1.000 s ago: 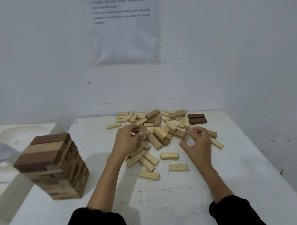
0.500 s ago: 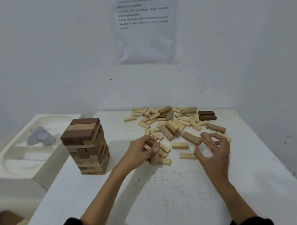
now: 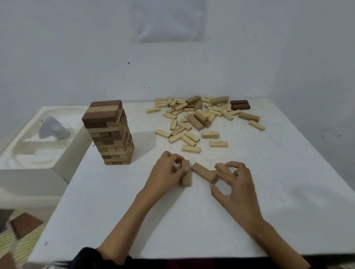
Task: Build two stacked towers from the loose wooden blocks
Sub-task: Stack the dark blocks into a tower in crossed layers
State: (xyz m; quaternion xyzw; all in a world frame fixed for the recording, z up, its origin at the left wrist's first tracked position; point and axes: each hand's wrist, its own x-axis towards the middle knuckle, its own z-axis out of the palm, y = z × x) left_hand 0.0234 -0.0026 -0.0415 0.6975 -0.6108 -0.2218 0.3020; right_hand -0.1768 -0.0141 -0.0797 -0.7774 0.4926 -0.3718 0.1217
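Fingers and thumb of the left hand (image 3: 167, 172) curl round a tan block (image 3: 186, 175), its lower end on the white table (image 3: 275, 191); whether it stands upright or lies on edge can't be told. The right hand (image 3: 235, 184), fingertips pressed together w/ the thumb spread below, pinches a second tan block (image 3: 222, 168), tilted. A third block (image 3: 203, 171) lies flat btwn the two hands, its right end touching the pinched one. Both hands work at the table's near centre, approx. side by side. Beyond them, loose blocks (image 3: 200, 117), mostly pale, lie scattered toward the far edge, w/ two dark-brown blocks (image 3: 240, 105) at the pile's right. A finished tower (image 3: 110, 134) of mixed light and dark wood stands upright at left, well apart from the hands. Off the table's left side sits a white tray (image 3: 32, 159) holding a grey object (image 3: 51, 128). A paper sheet (image 3: 168, 18) hangs on the wall behind, text unreadable
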